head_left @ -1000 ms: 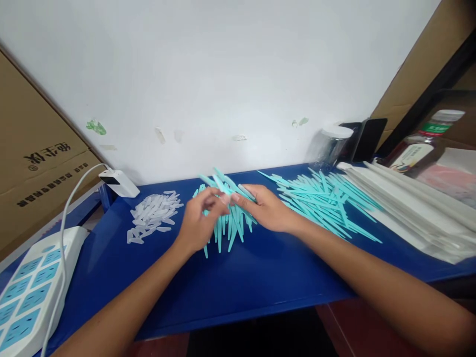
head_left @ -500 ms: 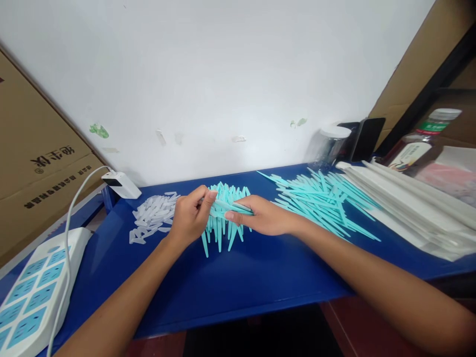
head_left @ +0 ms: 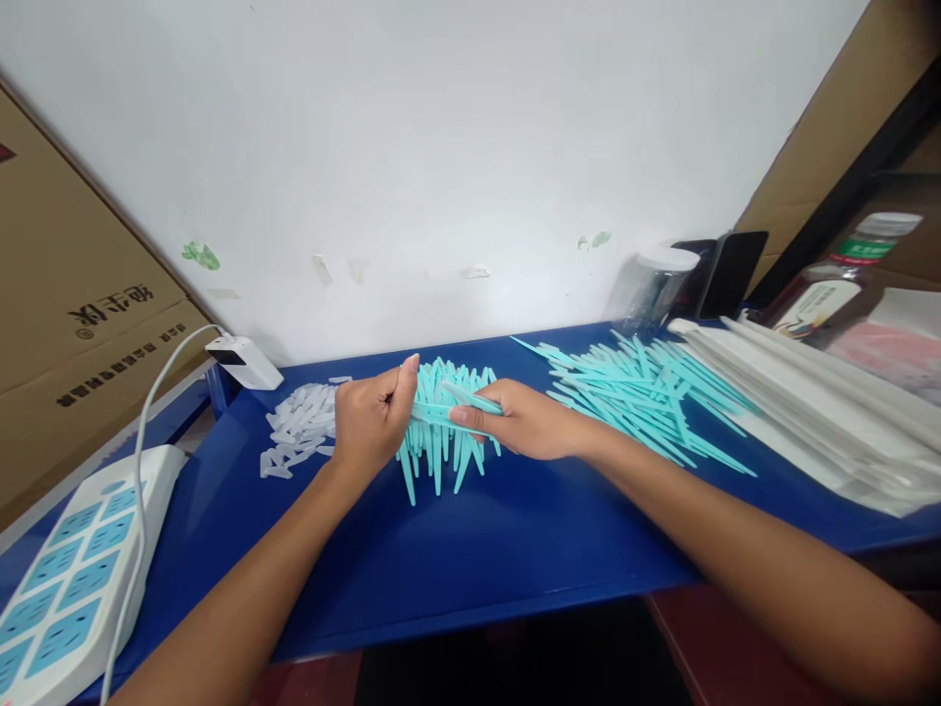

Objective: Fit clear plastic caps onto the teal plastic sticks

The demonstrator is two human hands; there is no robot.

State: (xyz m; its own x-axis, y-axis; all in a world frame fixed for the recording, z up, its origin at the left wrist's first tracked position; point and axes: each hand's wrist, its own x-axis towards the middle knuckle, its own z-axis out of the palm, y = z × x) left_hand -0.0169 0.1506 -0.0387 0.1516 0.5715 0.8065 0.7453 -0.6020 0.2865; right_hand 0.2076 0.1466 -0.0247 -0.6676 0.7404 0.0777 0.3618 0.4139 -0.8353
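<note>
My right hand (head_left: 525,420) is closed around slim turquoise tapered sticks (head_left: 467,394). One of them has a pale, translucent tip standing out to the left. My left hand (head_left: 376,410) is a fist with its thumb up, closed on the left end of another stick; whatever its fingers cover there is hidden. Beneath both hands lies a row of similar turquoise sticks (head_left: 435,461), their narrow ends toward me. Left of my left hand is a heap of small translucent sleeve-like pieces (head_left: 298,427). A loose pile of turquoise sticks (head_left: 632,397) spreads to the right.
The blue table (head_left: 515,559) meets a white wall at the back. A white power strip (head_left: 80,569), a cable and a small white device (head_left: 245,362) are on the left. At right stand a lidded clear jar (head_left: 654,294), white plastic bags (head_left: 809,412) and a bottle (head_left: 827,284).
My left hand has closed further into a fist, thumb now raised. The sticks in my right hand have fanned apart, with one pale tip now showing. The view has shifted slightly.
</note>
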